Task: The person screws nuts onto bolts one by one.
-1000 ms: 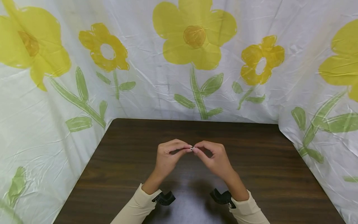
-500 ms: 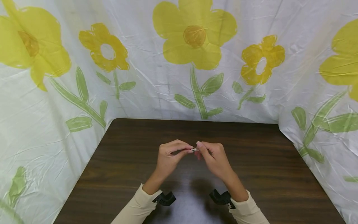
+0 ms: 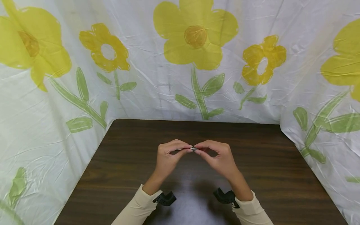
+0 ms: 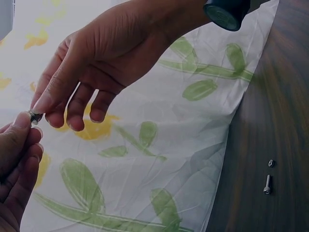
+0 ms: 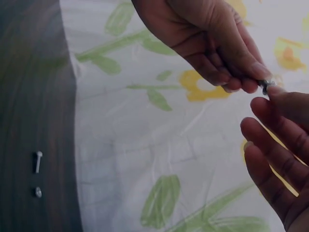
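Observation:
In the head view both hands meet above the middle of the dark wooden table [image 3: 126, 162]. The thumb and forefinger of my left hand [image 3: 167, 158] pinch one end of a small silver bolt [image 3: 193, 149]. Its other end sits between the thumb and forefinger of my right hand [image 3: 220, 158]. A wider, nut-like ring shows between the two sets of fingertips, which hide much of the bolt. In the left wrist view another bolt [image 4: 267, 185] and a loose nut [image 4: 271, 163] lie on the table; neither shows in the head view.
A white cloth with painted yellow flowers [image 3: 196, 36] hangs behind the table and along both sides. Black wrist cameras [image 3: 166, 199] jut inward from both cream sleeves [image 3: 139, 204].
Half a second ago my right thumb was raised and its fingers spread around the bolt's end; now thumb and forefinger pinch it again. My left hand has stayed almost still.

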The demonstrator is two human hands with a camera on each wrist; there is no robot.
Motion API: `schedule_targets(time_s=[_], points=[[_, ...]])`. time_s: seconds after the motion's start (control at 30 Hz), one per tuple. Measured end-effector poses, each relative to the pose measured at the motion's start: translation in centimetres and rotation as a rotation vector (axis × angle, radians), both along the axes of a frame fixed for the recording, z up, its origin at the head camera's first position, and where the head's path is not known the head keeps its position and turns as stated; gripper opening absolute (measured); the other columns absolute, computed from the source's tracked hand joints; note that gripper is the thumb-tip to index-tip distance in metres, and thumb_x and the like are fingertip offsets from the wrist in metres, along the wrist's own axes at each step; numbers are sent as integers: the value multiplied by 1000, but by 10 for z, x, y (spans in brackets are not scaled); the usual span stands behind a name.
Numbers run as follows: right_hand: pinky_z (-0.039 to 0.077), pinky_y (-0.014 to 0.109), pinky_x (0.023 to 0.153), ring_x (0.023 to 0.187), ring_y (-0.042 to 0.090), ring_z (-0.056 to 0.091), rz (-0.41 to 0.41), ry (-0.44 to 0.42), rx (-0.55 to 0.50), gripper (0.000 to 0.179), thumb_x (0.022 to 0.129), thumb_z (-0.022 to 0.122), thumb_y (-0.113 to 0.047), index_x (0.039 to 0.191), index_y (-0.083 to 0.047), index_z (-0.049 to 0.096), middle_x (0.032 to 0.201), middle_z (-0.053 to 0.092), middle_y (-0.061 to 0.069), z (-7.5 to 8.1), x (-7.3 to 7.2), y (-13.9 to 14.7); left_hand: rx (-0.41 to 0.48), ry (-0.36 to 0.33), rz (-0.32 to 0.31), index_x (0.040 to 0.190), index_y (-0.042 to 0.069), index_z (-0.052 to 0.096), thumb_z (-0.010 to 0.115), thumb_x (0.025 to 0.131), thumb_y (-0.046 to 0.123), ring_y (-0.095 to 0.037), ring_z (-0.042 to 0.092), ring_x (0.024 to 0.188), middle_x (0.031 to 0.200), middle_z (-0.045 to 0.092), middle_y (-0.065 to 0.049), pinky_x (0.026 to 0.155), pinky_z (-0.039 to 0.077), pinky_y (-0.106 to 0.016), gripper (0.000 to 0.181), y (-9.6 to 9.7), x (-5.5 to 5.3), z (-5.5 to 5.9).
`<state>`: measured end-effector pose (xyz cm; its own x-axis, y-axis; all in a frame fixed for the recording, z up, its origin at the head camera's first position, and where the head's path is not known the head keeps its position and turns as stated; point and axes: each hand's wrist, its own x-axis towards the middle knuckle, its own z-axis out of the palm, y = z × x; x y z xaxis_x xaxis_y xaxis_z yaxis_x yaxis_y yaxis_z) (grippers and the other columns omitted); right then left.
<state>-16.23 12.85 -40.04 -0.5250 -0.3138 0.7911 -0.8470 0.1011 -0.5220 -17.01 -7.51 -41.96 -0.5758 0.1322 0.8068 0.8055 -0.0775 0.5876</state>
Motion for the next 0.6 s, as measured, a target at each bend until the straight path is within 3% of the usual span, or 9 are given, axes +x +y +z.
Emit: schedule_targets(time_s=[0.1, 0.33, 0.6], points=[[58, 23, 70, 80, 19, 73, -9, 8, 10, 37, 73, 81, 19, 101, -4, 76, 92, 76, 10, -1, 0, 0, 0, 1, 1, 90, -2, 79, 80, 76, -14, -21, 72, 77, 84, 75, -11, 69, 60, -31, 19, 0, 0, 0], [57, 22, 67, 70, 15, 70, -25, -83, 84, 27, 84, 75, 11, 103, -7, 73, 85, 74, 3, -1, 2, 0, 5, -2, 5, 90, -1, 79, 80, 76, -14, -21, 71, 76, 84, 75, -11, 68, 60, -30, 19, 1, -1, -1], [56, 22, 67, 67, 12, 67, -28, -112, 122, 24, 89, 70, 12, 105, -5, 67, 79, 70, 5, -1, 4, -2, -3, 5, 13, 90, -1, 79, 81, 75, -14, -20, 71, 76, 84, 75, -11, 68, 59, -29, 20, 1, -1, -2]])
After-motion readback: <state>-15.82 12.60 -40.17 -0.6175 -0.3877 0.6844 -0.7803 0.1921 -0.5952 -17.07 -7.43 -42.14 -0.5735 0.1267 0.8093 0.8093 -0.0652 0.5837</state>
